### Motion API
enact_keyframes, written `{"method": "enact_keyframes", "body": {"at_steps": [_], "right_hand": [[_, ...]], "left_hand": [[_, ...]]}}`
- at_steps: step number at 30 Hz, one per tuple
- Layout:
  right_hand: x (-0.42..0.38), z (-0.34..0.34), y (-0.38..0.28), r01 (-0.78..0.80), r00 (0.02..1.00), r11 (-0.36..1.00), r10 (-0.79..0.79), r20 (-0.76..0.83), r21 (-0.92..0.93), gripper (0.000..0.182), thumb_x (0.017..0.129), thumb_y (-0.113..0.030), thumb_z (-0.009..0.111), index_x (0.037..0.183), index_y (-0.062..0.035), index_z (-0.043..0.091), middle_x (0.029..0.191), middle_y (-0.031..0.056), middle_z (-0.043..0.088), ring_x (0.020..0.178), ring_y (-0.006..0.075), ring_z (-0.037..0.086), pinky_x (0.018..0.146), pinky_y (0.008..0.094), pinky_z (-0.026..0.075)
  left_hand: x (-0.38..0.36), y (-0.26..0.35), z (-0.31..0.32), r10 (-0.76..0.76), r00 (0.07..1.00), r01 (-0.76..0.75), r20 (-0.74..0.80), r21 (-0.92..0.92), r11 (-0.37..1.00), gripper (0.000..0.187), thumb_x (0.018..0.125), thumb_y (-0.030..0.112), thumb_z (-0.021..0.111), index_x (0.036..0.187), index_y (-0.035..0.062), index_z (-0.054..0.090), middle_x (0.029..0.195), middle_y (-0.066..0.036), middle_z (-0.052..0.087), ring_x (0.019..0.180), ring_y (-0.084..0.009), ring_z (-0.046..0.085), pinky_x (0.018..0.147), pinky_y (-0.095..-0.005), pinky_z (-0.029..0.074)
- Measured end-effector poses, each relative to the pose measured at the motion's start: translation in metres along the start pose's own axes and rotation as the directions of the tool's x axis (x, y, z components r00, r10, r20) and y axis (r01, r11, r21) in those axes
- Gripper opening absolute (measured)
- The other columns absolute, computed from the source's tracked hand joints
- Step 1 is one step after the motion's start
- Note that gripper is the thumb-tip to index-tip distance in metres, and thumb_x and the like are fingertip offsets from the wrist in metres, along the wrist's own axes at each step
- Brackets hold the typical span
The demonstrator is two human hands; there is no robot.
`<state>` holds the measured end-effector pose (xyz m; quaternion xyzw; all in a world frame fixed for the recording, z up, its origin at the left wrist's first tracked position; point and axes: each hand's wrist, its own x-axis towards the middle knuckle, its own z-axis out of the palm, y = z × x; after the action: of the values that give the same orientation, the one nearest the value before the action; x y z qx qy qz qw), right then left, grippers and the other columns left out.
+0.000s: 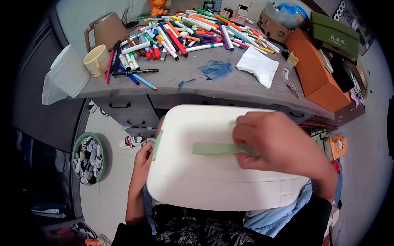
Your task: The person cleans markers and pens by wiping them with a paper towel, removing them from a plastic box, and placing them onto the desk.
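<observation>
While its left edge [151, 176] is held by the left hand [143, 159] and its green handle [211, 148] by the right hand [269, 141], the storage box [205, 180] could be tipped by lopsided pulling.

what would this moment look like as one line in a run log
left hand: at left edge of white box | right hand: curled over green strip, blurred, grip unclear | markers: heaped on desk
</observation>
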<state>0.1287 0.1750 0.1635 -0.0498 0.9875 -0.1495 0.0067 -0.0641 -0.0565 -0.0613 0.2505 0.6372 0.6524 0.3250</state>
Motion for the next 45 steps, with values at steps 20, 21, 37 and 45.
{"method": "enact_keyframes", "body": {"at_steps": [20, 21, 37, 45], "right_hand": [[-0.192, -0.063, -0.038, -0.688, 0.697, 0.719, 0.615, -0.368, -0.103, 0.017, 0.063, -0.008, 0.067, 0.074, 0.0001, 0.057, 0.071, 0.0091, 0.055, 0.063, 0.0180, 0.054, 0.058, 0.0286, 0.044], [-0.209, -0.062, -0.041, -0.739, 0.632, 0.669, 0.648, -0.426, -0.080, 0.019, 0.063, -0.008, 0.067, 0.074, 0.0012, 0.055, 0.071, 0.0089, 0.054, 0.063, 0.0180, 0.053, 0.059, 0.0287, 0.044], [-0.496, 0.114, -0.008, -0.944, -0.207, 0.002, 0.774, -0.599, 0.330, 0.020, 0.074, -0.011, 0.070, 0.080, 0.0056, 0.061, 0.065, 0.0066, 0.057, 0.060, 0.0117, 0.051, 0.057, 0.0281, 0.043], [-0.549, 0.204, 0.024, -0.918, -0.223, 0.011, 0.814, -0.537, 0.397, 0.014, 0.079, -0.009, 0.066, 0.086, 0.0016, 0.059, 0.071, 0.0073, 0.059, 0.066, 0.0166, 0.055, 0.061, 0.0324, 0.045]], "left_hand": [[0.003, -0.022, -0.002, 0.146, 0.984, -0.136, -0.100, 0.107, 0.985, 0.023, 0.097, 0.020, 0.052, 0.078, 0.0076, 0.045, 0.075, 0.006, 0.039, 0.071, -0.0051, 0.035, 0.064, -0.0205, 0.031], [0.003, -0.024, 0.001, 0.146, 0.988, -0.140, -0.059, 0.096, 0.985, 0.023, 0.097, 0.020, 0.052, 0.078, 0.0076, 0.045, 0.075, 0.006, 0.039, 0.071, -0.0051, 0.035, 0.064, -0.0205, 0.031], [0.001, -0.004, 0.054, 0.068, 0.941, -0.159, -0.333, -0.255, 0.954, 0.026, 0.098, 0.028, 0.046, 0.081, 0.0083, 0.047, 0.076, 0.001, 0.049, 0.064, -0.0084, 0.050, 0.060, -0.0220, 0.043], [0.007, -0.016, 0.031, 0.177, 0.948, -0.234, -0.266, -0.202, 0.951, 0.025, 0.099, 0.028, 0.047, 0.084, 0.0076, 0.050, 0.075, 0.001, 0.050, 0.066, -0.0086, 0.052, 0.060, -0.0229, 0.045]]}}
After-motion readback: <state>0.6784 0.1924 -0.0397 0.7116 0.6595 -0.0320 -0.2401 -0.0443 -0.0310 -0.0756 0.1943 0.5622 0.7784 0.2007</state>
